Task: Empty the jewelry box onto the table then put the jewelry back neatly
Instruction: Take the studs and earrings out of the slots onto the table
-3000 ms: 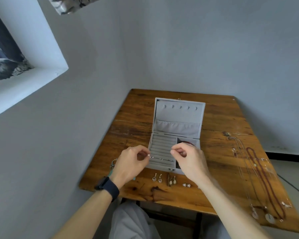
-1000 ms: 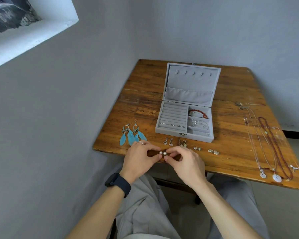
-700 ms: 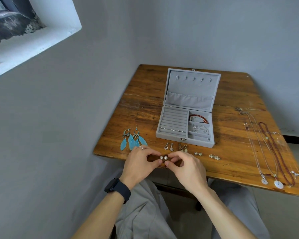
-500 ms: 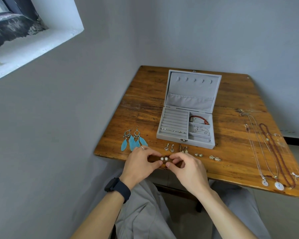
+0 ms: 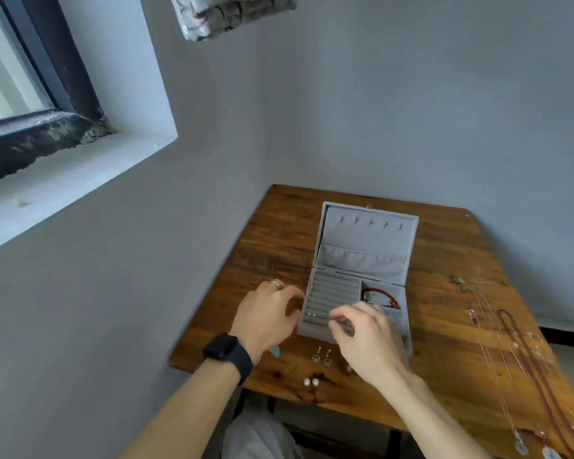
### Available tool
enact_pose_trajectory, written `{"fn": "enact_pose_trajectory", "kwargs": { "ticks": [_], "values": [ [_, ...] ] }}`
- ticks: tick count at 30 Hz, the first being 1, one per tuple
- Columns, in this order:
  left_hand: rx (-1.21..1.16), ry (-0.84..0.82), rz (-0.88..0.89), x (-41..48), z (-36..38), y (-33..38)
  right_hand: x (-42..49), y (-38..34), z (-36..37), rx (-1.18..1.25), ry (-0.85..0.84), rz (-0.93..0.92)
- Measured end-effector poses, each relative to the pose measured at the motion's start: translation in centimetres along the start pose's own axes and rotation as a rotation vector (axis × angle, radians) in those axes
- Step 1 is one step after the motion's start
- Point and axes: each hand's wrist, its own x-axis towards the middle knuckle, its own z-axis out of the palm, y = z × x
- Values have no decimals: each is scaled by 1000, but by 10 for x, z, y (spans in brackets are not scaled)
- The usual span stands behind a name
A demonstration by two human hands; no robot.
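The grey jewelry box point(image 5: 325, 294) stands open on the wooden table point(image 5: 444, 342), its lid point(image 5: 365, 240) upright. A red bracelet point(image 5: 383, 297) lies in its right compartment and tiny studs point(image 5: 310, 314) sit in the ring rolls. My right hand point(image 5: 367, 336) hovers over the box's front, thumb and forefinger pinching a small silver piece at the ring rolls. My left hand point(image 5: 267, 313) rests beside the box's left wall with loosely curled fingers. Two pearl studs point(image 5: 311, 381) and a pair of drop earrings point(image 5: 322, 356) lie on the table in front of the box.
Several long necklaces point(image 5: 517, 362) stretch along the table's right side. A blue feather earring tip point(image 5: 275, 351) shows under my left wrist. Grey walls close in on the table's left and far sides. A window sill point(image 5: 63, 180) is high on the left.
Both hands let go of the pearl studs, which now lie at the table's front edge, and moved up to the box. The view tilted upward.
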Motion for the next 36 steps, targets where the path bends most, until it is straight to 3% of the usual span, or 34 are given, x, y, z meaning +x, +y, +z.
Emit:
{"fn": "enact_pose_trajectory", "kwargs": {
  "ticks": [4, 8, 19, 23, 27, 31, 36],
  "values": [
    [124, -56, 36, 24, 10, 4, 29, -10, 6, -132, -1, -36],
    [251, -129, 25, 34, 18, 6, 45, -14, 19, -219, -112, -40],
    [319, -65, 10, 33, 27, 16, 46, -12, 30, -218, -73, -61],
    [326, -81, 4, 34, 28, 16, 50, -15, 30, -248, -144, -24],
    [284, -142, 13, 34, 32, 14, 51, -19, 26, -289, -221, -32],
    [115, -166, -4, 29, 29, 7, 35, -4, 17, -111, -84, -6],
    [-194, 29, -12, -1, 18, 15, -26, 21, -4, 117, 86, 32]
  ]
}}
